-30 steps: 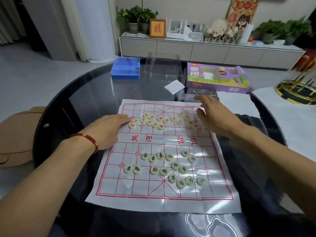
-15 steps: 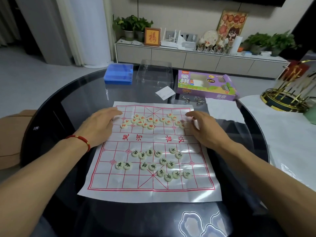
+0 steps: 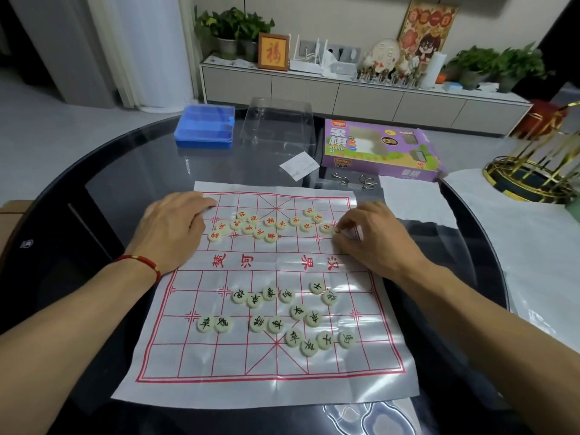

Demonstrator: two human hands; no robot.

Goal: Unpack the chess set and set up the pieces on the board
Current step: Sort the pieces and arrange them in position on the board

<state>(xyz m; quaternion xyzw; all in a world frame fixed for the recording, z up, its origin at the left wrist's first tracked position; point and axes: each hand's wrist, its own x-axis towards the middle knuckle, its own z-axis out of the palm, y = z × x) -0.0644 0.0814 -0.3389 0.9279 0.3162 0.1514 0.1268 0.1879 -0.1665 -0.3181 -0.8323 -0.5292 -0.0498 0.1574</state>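
Note:
A white paper Chinese chess board [image 3: 270,365] with red lines lies on the dark round glass table [image 3: 94,183]. Several round cream pieces with red characters [image 3: 260,227] lie scattered on its far half. Cream pieces with black characters [image 3: 276,324] lie loose on the near half. My left hand [image 3: 171,229] rests flat on the board's far left edge, fingers straight. My right hand [image 3: 373,237] is at the far right edge, its fingertips curled and pinching a red-marked piece [image 3: 338,231].
Behind the board stand a blue plastic case [image 3: 205,127], a clear plastic lid [image 3: 277,125], a purple chess box [image 3: 381,149], a paper slip [image 3: 298,164] and two metal ring puzzles [image 3: 354,179]. A white cloth [image 3: 533,246] and gold stand [image 3: 533,180] are at right.
My right hand came back from the far right toward me and curled its fingers onto a red piece at the board's right edge. The left hand stayed flat on the left edge.

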